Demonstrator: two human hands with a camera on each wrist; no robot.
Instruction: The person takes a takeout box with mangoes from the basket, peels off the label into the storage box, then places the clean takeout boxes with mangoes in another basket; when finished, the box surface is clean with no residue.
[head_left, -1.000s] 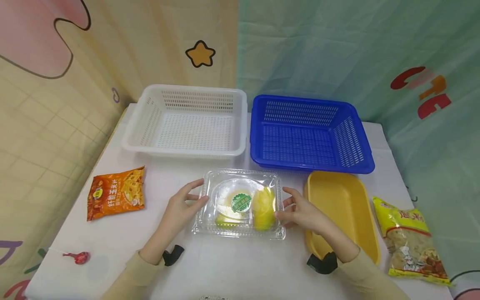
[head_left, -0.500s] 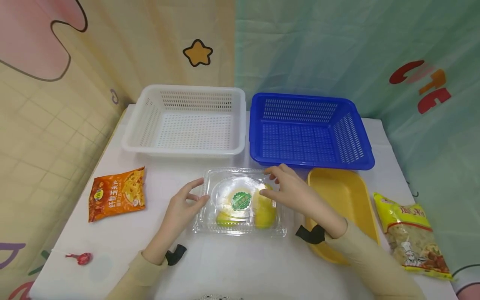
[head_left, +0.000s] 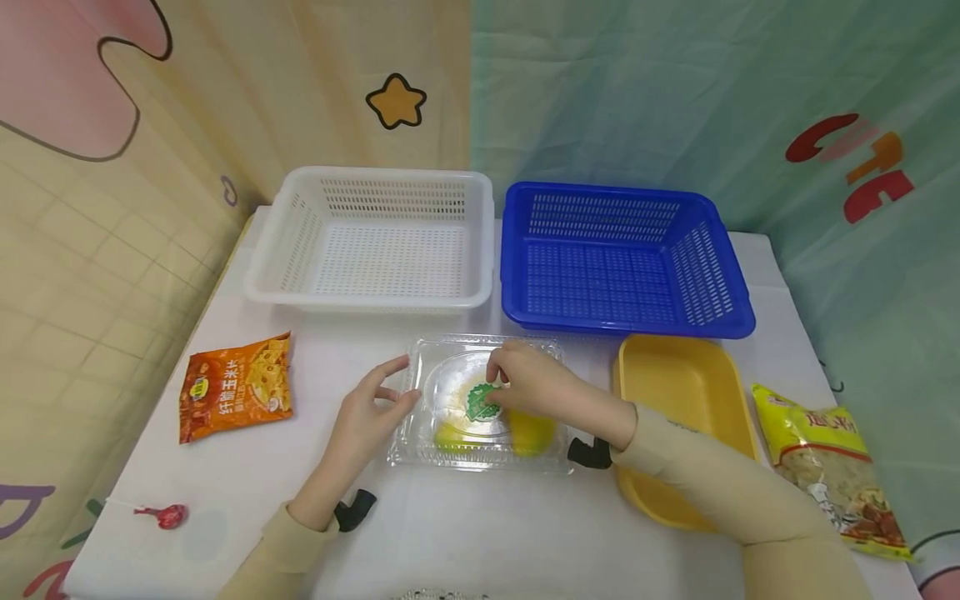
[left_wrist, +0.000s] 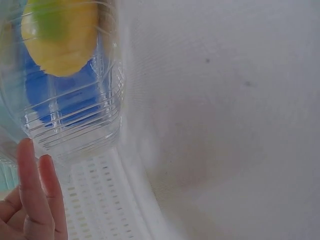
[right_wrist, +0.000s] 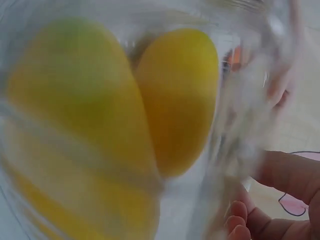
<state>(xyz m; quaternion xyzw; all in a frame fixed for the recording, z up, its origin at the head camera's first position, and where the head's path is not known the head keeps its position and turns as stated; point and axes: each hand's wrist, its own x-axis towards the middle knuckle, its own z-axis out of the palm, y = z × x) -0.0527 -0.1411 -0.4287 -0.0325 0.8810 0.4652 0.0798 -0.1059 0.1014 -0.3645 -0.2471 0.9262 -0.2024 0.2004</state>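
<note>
A clear plastic clamshell box [head_left: 420, 450] with a round green sticker [head_left: 480, 403] on its lid lies on the table. Inside show two yellow-green mangoes, one of them a mango [right_wrist: 177, 100] clear in the right wrist view. My left hand [head_left: 369, 414] is at the box's left side, its fingers spread and the fingertips right at the edge. Over the lid, my right hand [head_left: 528, 379] has its fingers bent, thumb and forefinger apart at the sticker. In the left wrist view, two left fingers [left_wrist: 37, 195] point up beside the box's ridged wall.
A white basket [head_left: 367, 302] and a blue basket [head_left: 622, 325] stand at the back. A yellow tray [head_left: 678, 375] lies under the right forearm. To the left are an orange snack bag [head_left: 236, 387] and a red lollipop [head_left: 171, 517]; a yellow food bag [head_left: 832, 467] lies far right.
My right hand has left the box's right side and come up and left over the lid to the sticker. My left hand and the box have stayed nearly still.
</note>
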